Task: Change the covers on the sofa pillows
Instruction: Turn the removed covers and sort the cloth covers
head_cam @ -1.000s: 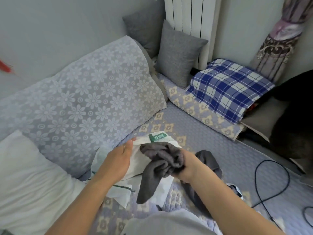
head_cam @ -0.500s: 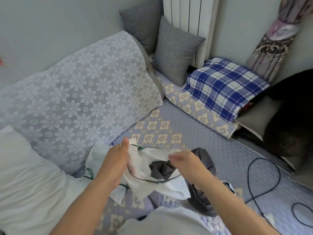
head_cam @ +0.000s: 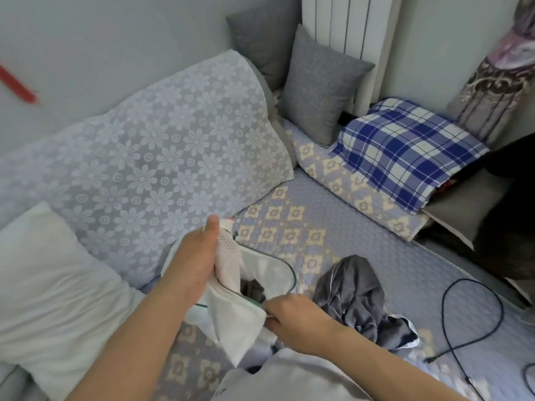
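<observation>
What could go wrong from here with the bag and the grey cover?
The grey cover sits bunched near the white bag's mouth; it could slip out if the left hand's grip or the right hand's pinch on the rim loosens. Other grey fabric beside it could snag on the black cable.

Single head-worn wide-angle view, forward and down, close over the hands, sofa (head_cam: 362, 241) beyond.

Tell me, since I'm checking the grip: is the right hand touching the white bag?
Touching. The head view shows the right hand pinching the white bag at its green-trimmed opening.
</observation>
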